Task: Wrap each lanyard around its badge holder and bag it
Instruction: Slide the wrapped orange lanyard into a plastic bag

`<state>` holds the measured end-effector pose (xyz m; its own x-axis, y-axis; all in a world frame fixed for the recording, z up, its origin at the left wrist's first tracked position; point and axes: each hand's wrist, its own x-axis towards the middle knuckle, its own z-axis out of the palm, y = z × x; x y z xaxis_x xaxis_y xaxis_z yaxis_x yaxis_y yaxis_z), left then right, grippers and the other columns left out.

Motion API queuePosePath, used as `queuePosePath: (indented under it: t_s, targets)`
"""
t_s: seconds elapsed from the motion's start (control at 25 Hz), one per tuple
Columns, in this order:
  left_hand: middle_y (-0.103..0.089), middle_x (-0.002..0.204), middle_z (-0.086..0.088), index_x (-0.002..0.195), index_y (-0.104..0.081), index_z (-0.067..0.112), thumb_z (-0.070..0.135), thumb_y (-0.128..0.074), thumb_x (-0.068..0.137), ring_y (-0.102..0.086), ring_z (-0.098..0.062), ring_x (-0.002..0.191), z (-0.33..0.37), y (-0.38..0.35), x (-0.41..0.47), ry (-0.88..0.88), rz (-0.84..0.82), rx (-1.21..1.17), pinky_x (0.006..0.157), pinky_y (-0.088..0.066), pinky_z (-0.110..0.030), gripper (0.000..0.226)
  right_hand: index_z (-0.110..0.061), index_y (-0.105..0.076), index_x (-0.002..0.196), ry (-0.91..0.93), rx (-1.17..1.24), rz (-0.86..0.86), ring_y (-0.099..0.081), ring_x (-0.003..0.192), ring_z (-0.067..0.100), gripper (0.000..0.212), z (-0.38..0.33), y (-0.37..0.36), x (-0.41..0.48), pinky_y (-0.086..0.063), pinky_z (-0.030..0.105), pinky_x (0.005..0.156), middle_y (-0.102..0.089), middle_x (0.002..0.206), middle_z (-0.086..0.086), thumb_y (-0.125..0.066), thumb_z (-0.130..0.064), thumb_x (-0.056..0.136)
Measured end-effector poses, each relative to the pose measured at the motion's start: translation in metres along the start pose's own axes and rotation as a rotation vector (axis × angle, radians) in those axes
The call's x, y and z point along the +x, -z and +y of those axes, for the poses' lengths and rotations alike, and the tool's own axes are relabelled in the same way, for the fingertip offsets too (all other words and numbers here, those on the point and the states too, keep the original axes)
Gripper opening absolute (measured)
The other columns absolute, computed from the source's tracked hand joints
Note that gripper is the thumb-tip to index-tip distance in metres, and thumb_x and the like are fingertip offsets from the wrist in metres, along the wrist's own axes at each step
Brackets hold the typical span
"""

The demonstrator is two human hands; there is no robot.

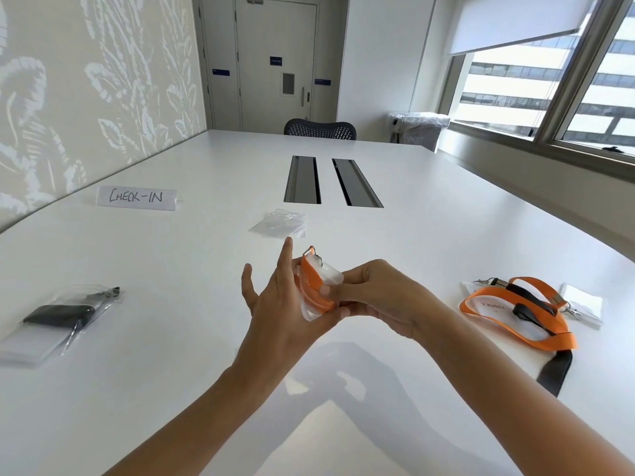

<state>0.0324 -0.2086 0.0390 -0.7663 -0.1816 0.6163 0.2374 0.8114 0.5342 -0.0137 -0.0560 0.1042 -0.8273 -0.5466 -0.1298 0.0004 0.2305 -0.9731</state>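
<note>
A clear badge holder (330,277) with an orange lanyard (312,281) wound around it is held above the table's middle. My right hand (376,297) pinches its near right side. My left hand (275,297) supports it from the left with fingers spread, the forefinger pointing up. A metal clip (314,253) sticks out at the top. Empty clear bags (280,224) lie just beyond. At the left lies a bagged badge with a black lanyard (60,316). Loose badges with an orange lanyard (515,314) and a black lanyard (531,300) lie at the right.
A folded card reading CHECK-IN (136,198) stands at the back left. Two dark cable slots (331,182) are set into the white table (446,235). A dark chair (319,128) stands at the far end, and a window ledge runs along the right.
</note>
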Motion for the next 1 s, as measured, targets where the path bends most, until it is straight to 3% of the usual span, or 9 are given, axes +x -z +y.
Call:
queuePosePath:
  t_s: [0.08, 0.2, 0.32, 0.4, 0.48, 0.56, 0.68, 0.84, 1.0]
  targets:
    - [-0.060, 0.127, 0.006, 0.150, -0.020, 0.012, 0.068, -0.067, 0.065, -0.058, -0.011, 0.118, -0.001, -0.001, -0.001, -0.002, 0.016, -0.029, 0.116, 0.004, -0.041, 0.112, 0.014, -0.069, 0.098, -0.054, 0.010, -0.026, -0.062, 0.062, 0.015, 0.027, 0.001, 0.000, 0.002, -0.057, 0.022, 0.072, -0.068, 0.076, 0.017, -0.067, -0.011, 0.090]
    - [-0.057, 0.131, 0.008, 0.150, -0.019, 0.015, 0.081, -0.051, 0.058, -0.055, -0.010, 0.121, 0.002, 0.001, -0.001, 0.037, -0.017, -0.061, 0.116, 0.003, -0.041, 0.117, 0.015, -0.068, 0.098, -0.093, 0.044, -0.065, -0.062, 0.060, 0.013, 0.027, 0.002, 0.002, 0.004, -0.057, 0.022, 0.073, -0.068, 0.072, 0.010, -0.064, -0.011, 0.092]
    - [-0.043, 0.131, 0.021, 0.149, -0.017, 0.023, 0.085, -0.048, 0.056, -0.043, 0.003, 0.120, 0.005, 0.005, 0.000, 0.043, -0.086, -0.139, 0.116, -0.006, -0.035, 0.116, 0.006, -0.073, 0.081, -0.054, 0.038, -0.032, -0.062, 0.058, 0.013, 0.019, 0.001, -0.001, 0.003, -0.054, 0.019, 0.066, -0.068, 0.070, 0.011, -0.060, -0.003, 0.092]
    - [-0.040, 0.131, 0.024, 0.143, -0.027, 0.026, 0.074, -0.058, 0.066, -0.042, 0.002, 0.119, 0.002, 0.009, 0.003, 0.039, -0.104, -0.293, 0.111, -0.025, -0.026, 0.096, -0.002, -0.073, 0.068, -0.006, 0.026, 0.010, -0.063, 0.063, 0.015, 0.029, 0.001, -0.001, 0.002, -0.058, 0.022, 0.070, -0.067, 0.067, 0.010, -0.056, 0.002, 0.091]
    - [-0.048, 0.134, 0.015, 0.134, -0.040, 0.023, 0.046, -0.060, 0.085, -0.054, -0.004, 0.116, -0.003, 0.014, 0.008, 0.023, -0.069, -0.427, 0.099, -0.042, -0.017, 0.057, 0.003, -0.072, 0.075, 0.014, 0.053, 0.032, -0.063, 0.070, 0.019, 0.024, -0.001, 0.003, 0.002, -0.060, 0.027, 0.078, -0.066, 0.076, 0.015, -0.055, 0.005, 0.091]
    - [-0.055, 0.131, 0.008, 0.126, -0.050, 0.021, 0.024, -0.052, 0.095, -0.061, -0.004, 0.109, -0.008, 0.020, 0.014, 0.006, -0.011, -0.447, 0.090, -0.046, -0.013, 0.032, 0.006, -0.072, 0.087, 0.018, 0.086, 0.026, -0.063, 0.075, 0.021, 0.016, -0.004, 0.008, 0.002, -0.059, 0.030, 0.082, -0.067, 0.085, 0.017, -0.056, 0.006, 0.091]
    - [-0.060, 0.125, 0.011, 0.120, -0.058, 0.024, 0.021, -0.053, 0.095, -0.065, -0.006, 0.103, -0.013, 0.024, 0.018, 0.016, -0.020, -0.500, 0.087, -0.047, -0.013, 0.026, 0.006, -0.071, 0.097, 0.036, 0.080, 0.000, -0.064, 0.077, 0.019, 0.016, -0.007, 0.012, 0.001, -0.058, 0.031, 0.086, -0.068, 0.086, 0.014, -0.056, 0.005, 0.091]
    - [-0.068, 0.107, 0.013, 0.106, -0.063, 0.021, 0.011, -0.064, 0.090, -0.067, -0.008, 0.097, -0.017, 0.023, 0.020, 0.086, -0.013, -0.592, 0.086, -0.051, -0.018, 0.019, -0.003, -0.070, 0.091, 0.080, 0.008, -0.047, -0.061, 0.075, 0.017, 0.014, -0.008, 0.013, -0.001, -0.057, 0.029, 0.083, -0.065, 0.080, 0.006, -0.057, 0.001, 0.093]
    - [-0.070, 0.090, 0.012, 0.090, -0.065, 0.020, 0.009, -0.069, 0.085, -0.068, -0.008, 0.087, -0.014, 0.021, 0.017, 0.138, 0.050, -0.634, 0.077, -0.050, -0.015, 0.012, -0.013, -0.069, 0.091, 0.140, -0.149, 0.057, -0.058, 0.073, 0.014, 0.017, -0.004, 0.004, 0.000, -0.051, 0.029, 0.074, -0.065, 0.084, 0.002, -0.064, -0.030, 0.092]
